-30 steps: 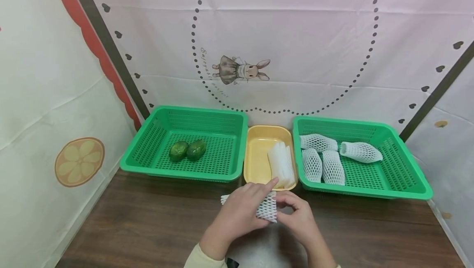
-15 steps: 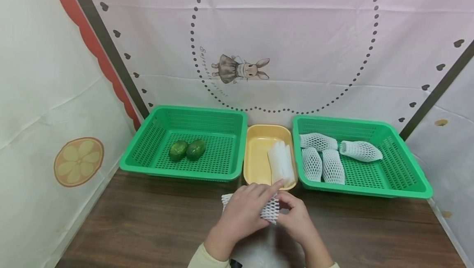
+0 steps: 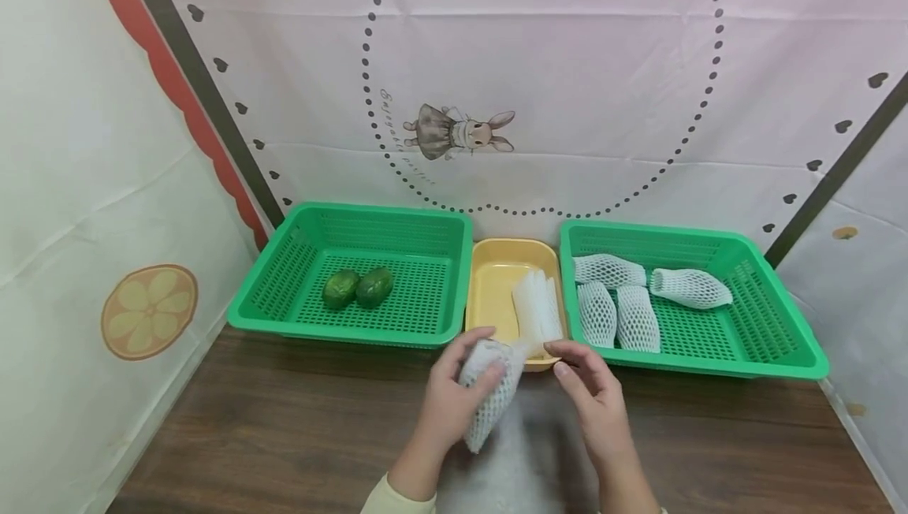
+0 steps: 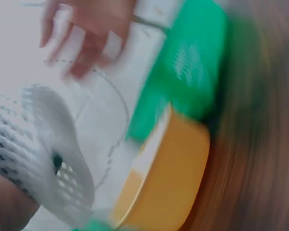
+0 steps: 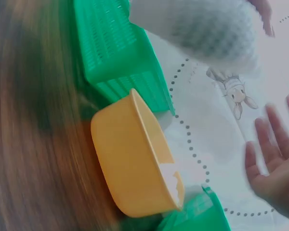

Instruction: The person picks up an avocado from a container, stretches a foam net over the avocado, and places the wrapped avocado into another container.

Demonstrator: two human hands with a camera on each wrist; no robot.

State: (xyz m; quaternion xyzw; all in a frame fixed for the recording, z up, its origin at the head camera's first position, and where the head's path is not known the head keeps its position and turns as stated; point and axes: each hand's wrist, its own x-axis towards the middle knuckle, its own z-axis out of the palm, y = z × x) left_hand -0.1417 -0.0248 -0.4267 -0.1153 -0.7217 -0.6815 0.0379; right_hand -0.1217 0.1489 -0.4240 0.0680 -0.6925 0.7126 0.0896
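My left hand (image 3: 448, 400) grips a white foam net sleeve (image 3: 491, 413), its thumb across the front and fingers behind. The sleeve is tilted, its flared upper end toward my right hand. In the left wrist view, a small dark green patch shows through the foam net (image 4: 70, 187); most of the contents is hidden. My right hand (image 3: 594, 400) is apart from the sleeve, with nothing in its fingers. Its fingers look spread in the right wrist view, where the hand (image 5: 279, 168) appears at the right edge. Both hands are just in front of the yellow tray (image 3: 489, 301).
Flat white foam nets (image 3: 535, 305) lie in the yellow tray. The left green basket (image 3: 418, 333) holds two dark green oval fruits (image 3: 375, 287). Several net-covered pieces (image 3: 638, 321) lie in the right green basket (image 3: 716, 368). A printed cloth (image 3: 603, 104) hangs behind the brown table (image 3: 284, 419).
The sleeve has turned from lying sideways under my left hand to a steep tilt in its grip. My right hand has let go of the sleeve's end and moved off to the right.
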